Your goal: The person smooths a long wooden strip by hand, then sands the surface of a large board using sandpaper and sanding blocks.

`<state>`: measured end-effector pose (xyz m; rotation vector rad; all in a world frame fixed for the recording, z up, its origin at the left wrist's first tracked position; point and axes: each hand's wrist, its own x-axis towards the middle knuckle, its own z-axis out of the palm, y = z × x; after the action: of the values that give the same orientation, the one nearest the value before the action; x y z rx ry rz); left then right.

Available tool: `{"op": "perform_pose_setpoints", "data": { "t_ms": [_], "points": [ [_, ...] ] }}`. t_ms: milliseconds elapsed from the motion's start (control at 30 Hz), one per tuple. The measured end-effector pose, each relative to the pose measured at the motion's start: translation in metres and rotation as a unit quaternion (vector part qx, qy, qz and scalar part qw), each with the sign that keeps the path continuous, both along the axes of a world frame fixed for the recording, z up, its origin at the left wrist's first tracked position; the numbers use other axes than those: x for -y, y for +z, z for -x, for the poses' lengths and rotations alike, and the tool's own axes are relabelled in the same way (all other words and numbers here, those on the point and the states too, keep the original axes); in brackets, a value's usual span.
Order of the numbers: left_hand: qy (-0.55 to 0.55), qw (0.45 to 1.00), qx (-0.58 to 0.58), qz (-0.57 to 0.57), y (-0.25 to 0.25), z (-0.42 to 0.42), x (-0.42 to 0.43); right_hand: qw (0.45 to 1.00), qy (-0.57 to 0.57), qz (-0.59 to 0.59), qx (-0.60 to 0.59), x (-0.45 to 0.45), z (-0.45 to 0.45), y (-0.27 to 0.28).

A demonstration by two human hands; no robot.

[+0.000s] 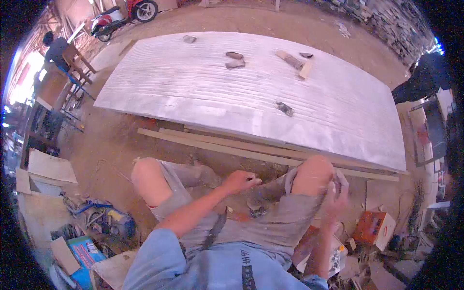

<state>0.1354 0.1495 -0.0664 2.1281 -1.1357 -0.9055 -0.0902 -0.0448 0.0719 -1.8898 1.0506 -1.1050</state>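
My left hand (240, 182) is closed over my lap, between my bent knees; a small pale bit shows at its fingertips, too small to name. Blurred by motion, my right hand (337, 194) is beside my right knee, close to the hem of my shorts (295, 215). How its fingers lie does not show. In front of my knees stretches a large white panel (203, 92) with a ribbed surface. A dark block (284, 108) lies on its near half. Farther back are a grey block (189, 39), a brown piece (234, 55) and a light wood strip (306, 69).
Long wooden strips (227, 149) run under the panel's near edge. A blue machine (118, 221) and a blue box (87, 253) are at my left, an orange-and-white box (373, 228) at my right. A scooter (123, 17) and a seated person (55, 50) are farther back.
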Motion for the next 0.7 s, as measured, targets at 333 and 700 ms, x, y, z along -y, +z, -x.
{"op": "perform_pose_setpoints", "data": {
  "t_ms": [333, 700],
  "points": [
    [-0.095, 0.987, 0.108, 0.070, 0.114, -0.059, -0.042, 0.950, 0.216, 0.163, -0.155, 0.003, -0.071, 0.038],
    [0.046, 0.973, 0.176, 0.143, 0.120, -0.146, 0.005, 0.871, 0.293, 0.106, -0.379, 0.101, -0.235, -0.070]
  ]
}}
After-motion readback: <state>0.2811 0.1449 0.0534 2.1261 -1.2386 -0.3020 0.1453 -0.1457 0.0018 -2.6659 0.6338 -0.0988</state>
